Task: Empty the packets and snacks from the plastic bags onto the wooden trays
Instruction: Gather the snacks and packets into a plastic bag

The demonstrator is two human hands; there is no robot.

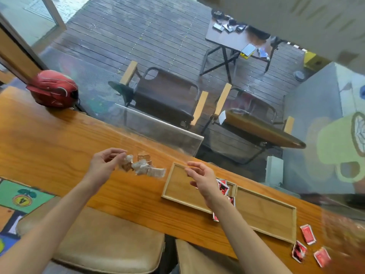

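My left hand (105, 163) pinches one end of a clear plastic bag (158, 164) that is barely visible. Several white and brown packets (143, 167) hang bunched inside it, just right of my fingers and above the wooden counter. My right hand (199, 177) pinches the bag's other edge over the left wooden tray (175, 189), which shows bare wood. The right wooden tray (266, 214) lies beside it, also bare. Red packets (224, 187) lie at the gap between the trays, partly hidden by my right wrist.
More red packets (308, 234) lie loose on the counter (49, 139) right of the trays. A red helmet (53, 89) sits at the far left. Padded stools (102, 240) stand below the counter's near edge. Glass rises behind the counter, with chairs beyond it.
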